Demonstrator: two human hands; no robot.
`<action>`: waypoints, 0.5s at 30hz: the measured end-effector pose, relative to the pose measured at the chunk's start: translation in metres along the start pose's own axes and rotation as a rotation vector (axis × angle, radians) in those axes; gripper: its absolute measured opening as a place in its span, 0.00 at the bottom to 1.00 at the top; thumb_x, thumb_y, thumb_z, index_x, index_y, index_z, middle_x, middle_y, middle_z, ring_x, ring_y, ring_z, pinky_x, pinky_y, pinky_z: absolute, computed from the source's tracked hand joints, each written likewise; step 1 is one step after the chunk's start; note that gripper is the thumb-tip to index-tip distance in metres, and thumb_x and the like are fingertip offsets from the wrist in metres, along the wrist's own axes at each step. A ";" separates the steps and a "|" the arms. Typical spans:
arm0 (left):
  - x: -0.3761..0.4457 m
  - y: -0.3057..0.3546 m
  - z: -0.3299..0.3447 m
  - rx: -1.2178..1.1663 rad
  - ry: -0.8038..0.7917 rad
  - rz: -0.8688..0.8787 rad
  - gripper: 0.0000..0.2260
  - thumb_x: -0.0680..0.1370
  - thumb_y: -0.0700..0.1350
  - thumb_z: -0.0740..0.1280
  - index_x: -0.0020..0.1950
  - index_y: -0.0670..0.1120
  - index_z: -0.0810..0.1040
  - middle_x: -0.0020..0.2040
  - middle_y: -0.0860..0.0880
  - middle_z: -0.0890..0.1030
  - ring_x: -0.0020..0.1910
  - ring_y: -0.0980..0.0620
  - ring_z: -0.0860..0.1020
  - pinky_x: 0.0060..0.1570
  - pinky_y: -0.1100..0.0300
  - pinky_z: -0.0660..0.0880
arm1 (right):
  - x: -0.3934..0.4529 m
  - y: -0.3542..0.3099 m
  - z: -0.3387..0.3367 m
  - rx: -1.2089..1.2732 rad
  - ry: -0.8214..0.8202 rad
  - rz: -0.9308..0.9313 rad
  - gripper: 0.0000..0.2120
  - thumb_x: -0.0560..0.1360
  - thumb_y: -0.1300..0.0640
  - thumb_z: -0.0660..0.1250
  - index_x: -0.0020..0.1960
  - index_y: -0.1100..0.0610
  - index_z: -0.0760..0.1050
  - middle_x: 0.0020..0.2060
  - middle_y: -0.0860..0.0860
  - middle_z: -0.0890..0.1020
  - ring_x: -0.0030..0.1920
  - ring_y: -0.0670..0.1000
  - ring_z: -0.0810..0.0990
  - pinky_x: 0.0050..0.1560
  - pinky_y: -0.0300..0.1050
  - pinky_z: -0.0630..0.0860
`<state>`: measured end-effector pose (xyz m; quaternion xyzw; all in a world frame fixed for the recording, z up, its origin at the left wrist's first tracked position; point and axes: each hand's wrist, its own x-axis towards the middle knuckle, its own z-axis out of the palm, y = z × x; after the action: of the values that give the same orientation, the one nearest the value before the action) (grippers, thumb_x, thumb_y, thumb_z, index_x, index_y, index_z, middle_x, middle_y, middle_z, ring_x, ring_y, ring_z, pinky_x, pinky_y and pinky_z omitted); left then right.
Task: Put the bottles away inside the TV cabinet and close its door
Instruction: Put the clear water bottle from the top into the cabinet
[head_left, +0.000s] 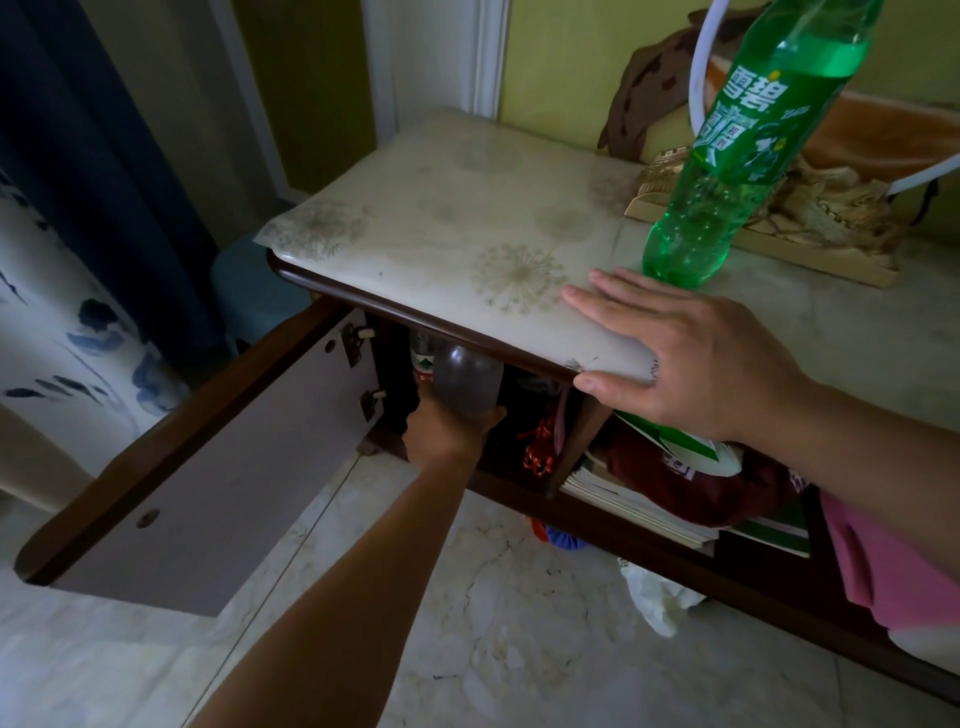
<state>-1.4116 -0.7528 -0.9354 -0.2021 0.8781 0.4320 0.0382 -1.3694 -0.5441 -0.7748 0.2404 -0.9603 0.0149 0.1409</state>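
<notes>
My left hand reaches into the open TV cabinet compartment and grips a clear plastic bottle just under the cabinet top. Behind it inside stands another clear bottle with a red and green label. The cabinet door hangs wide open to the left, its pale inner face toward me. A tall green soda bottle stands upright on the cabinet top. My right hand lies flat on the top's front edge, fingers spread, right beside the green bottle's base.
A carved gold ornament and a white hoop sit behind the green bottle. The neighbouring open shelf holds books, a dark red bag and a red tassel. A white plastic bag lies on the marble floor. A dark blue curtain hangs at left.
</notes>
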 end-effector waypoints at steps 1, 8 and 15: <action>0.000 0.000 0.003 -0.029 0.011 -0.006 0.38 0.62 0.60 0.78 0.65 0.45 0.70 0.54 0.45 0.82 0.46 0.47 0.82 0.38 0.60 0.71 | 0.000 0.000 0.001 0.003 0.002 0.000 0.35 0.74 0.29 0.54 0.77 0.41 0.57 0.76 0.48 0.64 0.76 0.48 0.62 0.67 0.55 0.72; 0.015 0.012 0.016 -0.115 0.003 -0.024 0.29 0.66 0.55 0.78 0.60 0.43 0.73 0.53 0.43 0.82 0.48 0.44 0.82 0.41 0.57 0.76 | 0.000 0.002 0.003 0.008 0.020 -0.014 0.35 0.75 0.29 0.56 0.77 0.41 0.57 0.76 0.48 0.64 0.76 0.48 0.63 0.66 0.57 0.74; 0.028 0.018 0.030 -0.197 0.012 -0.061 0.29 0.66 0.53 0.78 0.61 0.43 0.73 0.56 0.42 0.81 0.53 0.41 0.81 0.49 0.52 0.77 | 0.000 0.004 0.003 0.009 0.016 -0.022 0.35 0.75 0.29 0.56 0.78 0.41 0.56 0.76 0.48 0.64 0.76 0.48 0.62 0.65 0.58 0.74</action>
<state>-1.4471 -0.7285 -0.9479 -0.2341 0.8251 0.5135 0.0261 -1.3719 -0.5413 -0.7777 0.2513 -0.9564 0.0196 0.1475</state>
